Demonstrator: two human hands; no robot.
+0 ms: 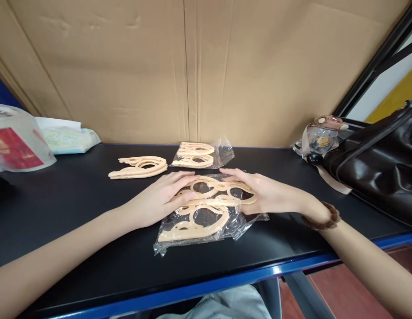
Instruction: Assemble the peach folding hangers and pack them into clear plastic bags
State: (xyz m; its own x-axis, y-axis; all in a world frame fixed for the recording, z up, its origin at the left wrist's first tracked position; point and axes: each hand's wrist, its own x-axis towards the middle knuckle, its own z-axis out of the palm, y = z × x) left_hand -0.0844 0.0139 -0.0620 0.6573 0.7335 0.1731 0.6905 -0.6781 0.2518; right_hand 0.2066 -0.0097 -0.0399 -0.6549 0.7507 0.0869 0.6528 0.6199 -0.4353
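Several flat cream plastic pieces with round openings (206, 221) lie in and around clear plastic bags in front of me. My left hand (162, 197) rests at the upper left of this group, its fingers on a cream piece and the film. On the right, my right hand (259, 190) has its thumb and fingers around the end of another cream piece. Behind them lies a smaller clear bag with folded cream pieces (196, 155). A loose stack of cream pieces (139, 167) sits to its left, outside any bag.
A black table (109, 257) with a blue front edge carries everything. At the left stand a translucent container with a red label (20, 141) and a soft pack (69, 139). A dark leather bag (378, 164) is at the right. Cardboard (142, 71) rises behind.
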